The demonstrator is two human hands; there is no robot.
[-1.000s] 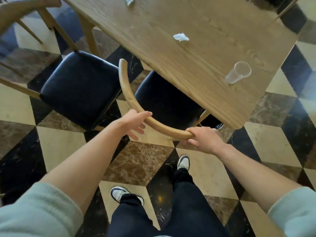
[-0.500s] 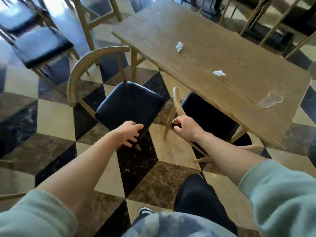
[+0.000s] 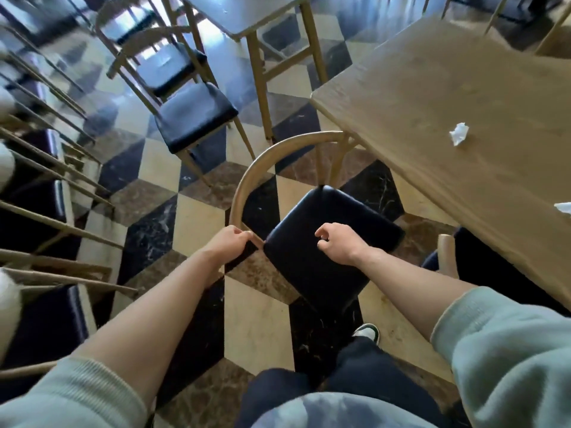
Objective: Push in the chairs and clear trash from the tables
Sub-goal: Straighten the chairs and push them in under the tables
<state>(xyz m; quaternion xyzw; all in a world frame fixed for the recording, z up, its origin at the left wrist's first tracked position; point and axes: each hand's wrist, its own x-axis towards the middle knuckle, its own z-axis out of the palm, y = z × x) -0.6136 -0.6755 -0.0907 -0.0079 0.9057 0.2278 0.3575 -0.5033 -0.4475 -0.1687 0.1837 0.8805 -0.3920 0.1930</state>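
A wooden chair with a curved backrest and a black cushioned seat stands pulled out from the wooden table, at its near-left corner. My left hand grips the near end of the backrest. My right hand hovers over the seat, fingers curled, holding nothing. A crumpled white napkin lies on the table, and another scrap shows at the right edge. A second chair sits tucked under the table at the right.
More black-seated chairs and another table stand behind. Chair frames crowd the left side. The floor is checkered marble. My legs and a shoe are below.
I have turned left from the tucked chair. My right hand has let go of its backrest, and my left hand has taken hold of the pulled-out chair's backrest.
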